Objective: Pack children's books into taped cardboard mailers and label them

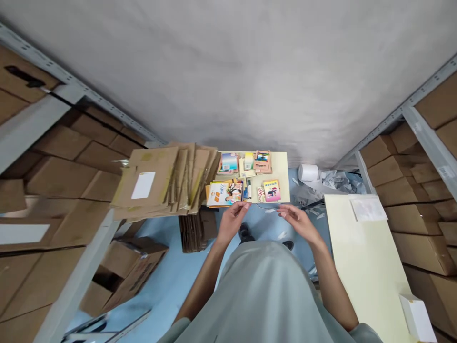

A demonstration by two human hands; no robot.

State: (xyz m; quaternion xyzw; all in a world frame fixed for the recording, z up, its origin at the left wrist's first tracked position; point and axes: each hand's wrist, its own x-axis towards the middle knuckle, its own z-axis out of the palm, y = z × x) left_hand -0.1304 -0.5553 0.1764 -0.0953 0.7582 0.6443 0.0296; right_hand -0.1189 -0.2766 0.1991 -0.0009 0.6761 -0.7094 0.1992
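My left hand [233, 220] is at the front edge of a small cream table [282, 164], just below a booklet with a white and orange cover [224, 194]. Its fingers are stretched forward with the thumb close to them, and I see nothing held. My right hand [299, 222] hovers in front of the table's right corner, fingers loosely apart and holding nothing. A pink and yellow booklet [272, 190] lies nearest to it. Behind are a blue-covered booklet [229, 162], a yellow and white one [249, 162] and a reddish-brown stack [263, 162].
Flattened cardboard pieces [166, 178] are piled at the table's left, with more cardboard [193, 233] below. A cream side table [360, 257] stands right. A white roll [309, 172] and crumpled wrapping [335, 182] lie beyond it. Shelves with cartons [407, 205] line both sides.
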